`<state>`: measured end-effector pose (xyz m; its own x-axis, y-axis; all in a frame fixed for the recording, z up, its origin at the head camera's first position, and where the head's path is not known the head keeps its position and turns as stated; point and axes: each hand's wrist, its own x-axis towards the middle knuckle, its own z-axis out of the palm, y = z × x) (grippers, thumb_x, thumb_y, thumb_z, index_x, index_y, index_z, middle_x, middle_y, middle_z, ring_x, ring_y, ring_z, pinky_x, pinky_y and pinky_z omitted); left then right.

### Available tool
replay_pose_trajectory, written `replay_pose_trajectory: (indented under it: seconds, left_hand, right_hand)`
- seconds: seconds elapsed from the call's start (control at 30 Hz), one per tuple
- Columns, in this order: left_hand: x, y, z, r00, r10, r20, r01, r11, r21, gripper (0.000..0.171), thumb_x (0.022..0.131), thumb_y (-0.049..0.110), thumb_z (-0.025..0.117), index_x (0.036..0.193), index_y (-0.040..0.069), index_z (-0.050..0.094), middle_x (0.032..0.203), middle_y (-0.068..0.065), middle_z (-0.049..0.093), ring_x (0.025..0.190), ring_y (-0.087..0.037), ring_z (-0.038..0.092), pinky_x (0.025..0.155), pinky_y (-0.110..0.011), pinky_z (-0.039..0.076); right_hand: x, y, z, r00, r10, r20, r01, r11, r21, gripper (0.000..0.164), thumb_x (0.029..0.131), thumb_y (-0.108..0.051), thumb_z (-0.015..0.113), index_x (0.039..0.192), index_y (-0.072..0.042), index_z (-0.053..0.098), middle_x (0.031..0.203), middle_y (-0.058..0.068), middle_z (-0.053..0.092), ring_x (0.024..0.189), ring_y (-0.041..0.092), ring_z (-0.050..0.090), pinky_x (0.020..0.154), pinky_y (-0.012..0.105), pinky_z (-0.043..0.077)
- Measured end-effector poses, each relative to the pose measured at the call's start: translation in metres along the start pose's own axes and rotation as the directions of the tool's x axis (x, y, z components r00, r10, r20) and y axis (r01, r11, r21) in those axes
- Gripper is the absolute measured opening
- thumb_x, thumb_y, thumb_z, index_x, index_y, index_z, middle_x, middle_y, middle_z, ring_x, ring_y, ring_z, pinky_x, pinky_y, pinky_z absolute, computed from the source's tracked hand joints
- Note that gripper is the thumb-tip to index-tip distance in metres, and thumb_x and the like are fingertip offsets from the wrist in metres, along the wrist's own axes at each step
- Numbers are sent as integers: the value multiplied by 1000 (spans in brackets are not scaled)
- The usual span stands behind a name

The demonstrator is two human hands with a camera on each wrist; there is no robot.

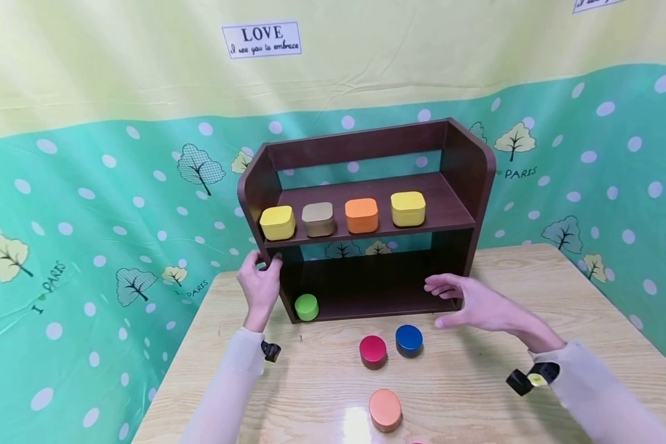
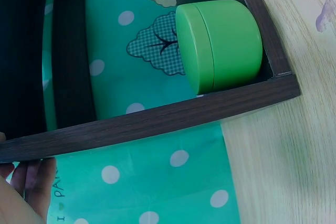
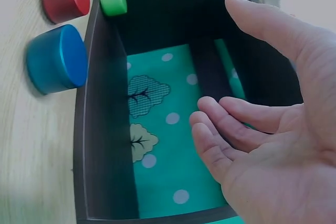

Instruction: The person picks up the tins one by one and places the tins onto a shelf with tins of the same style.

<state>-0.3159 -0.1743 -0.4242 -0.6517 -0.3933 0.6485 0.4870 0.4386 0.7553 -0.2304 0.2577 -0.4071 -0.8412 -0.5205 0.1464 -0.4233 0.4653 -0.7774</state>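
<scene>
A dark brown two-tier wooden shelf (image 1: 361, 139) stands on the table. My left hand (image 1: 260, 285) grips its left side panel, thumb on the inner face and fingers outside. Close by, a round green tin (image 1: 307, 307) sits in the lower tier's left front corner; the left wrist view shows the green tin (image 2: 226, 45) against the panel. My right hand (image 1: 474, 303) hovers before the lower tier's right end with thumb and fingers apart, and nothing lies between them. A blue round tin (image 1: 409, 340) and a red one (image 1: 373, 352) stand on the table in front.
On the upper tier are a yellow box (image 1: 278, 222), a taupe box (image 1: 319, 219), an orange box (image 1: 361, 216) and another yellow box (image 1: 407, 208). A salmon round tin (image 1: 385, 410) stands nearer on the wooden table (image 1: 200, 382). A patterned curtain (image 1: 116, 203) hangs behind.
</scene>
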Motion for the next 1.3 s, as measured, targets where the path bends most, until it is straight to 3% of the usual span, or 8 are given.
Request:
replay_pose_trajectory:
  seconds: [0.3, 0.5, 0.73, 0.93, 1.2, 1.3]
  left_hand:
    - [-1, -1, -1, 1000, -4, 11, 4, 1000, -7, 10, 91, 0, 77, 91, -7, 71, 88, -27, 72, 79, -24, 65, 66, -6, 50]
    - [-1, -3, 0, 1000, -9, 13, 10, 1000, -11, 8, 91, 1, 76, 91, -5, 72, 88, -27, 73, 77, -17, 65, 66, -7, 52]
    - [0, -4, 1, 1000, -10, 20, 11, 1000, -22, 9, 92, 2, 76, 93, -6, 72, 90, -26, 73, 78, -17, 65, 67, -7, 53]
    - [1, -2, 1, 1000, -14, 21, 15, 1000, -22, 9, 92, 2, 76, 92, -6, 72, 90, -26, 73, 80, -16, 64, 66, -7, 53]
    - [1, -1, 0, 1000, -10, 17, 10, 1000, -18, 9, 92, 1, 77, 91, -6, 72, 90, -25, 73, 81, -15, 64, 66, -8, 53]
    - [1, -2, 0, 1000, -11, 9, 11, 1000, -20, 9, 91, 0, 78, 91, -7, 71, 89, -25, 73, 79, -14, 64, 66, -8, 52]
  right_hand:
    - [2, 19, 13, 1000, 17, 14, -17, 1000, 21, 77, 85, -22, 92, 147, 8, 55, 142, 25, 68, 126, 36, 66, 107, 23, 55]
    - [4, 29, 22, 1000, 6, 19, -7, 999, 33, 77, 85, -19, 92, 146, 8, 55, 142, 26, 68, 126, 38, 65, 107, 23, 55]
    - [6, 39, 29, 998, 60, 19, -60, 998, 29, 77, 85, -18, 92, 148, 6, 55, 145, 26, 66, 131, 47, 62, 112, 38, 56]
    - [7, 47, 36, 998, 51, 24, -52, 998, 40, 77, 85, -15, 91, 149, 8, 54, 146, 32, 63, 131, 52, 60, 112, 39, 55]
    - [8, 55, 42, 996, 71, 44, -73, 997, 38, 77, 86, -14, 91, 150, 5, 54, 149, 31, 62, 135, 49, 60, 116, 52, 53]
    - [9, 58, 45, 996, 76, 55, -79, 996, 36, 78, 86, -14, 91, 151, 6, 53, 149, 30, 63, 136, 49, 60, 116, 51, 54]
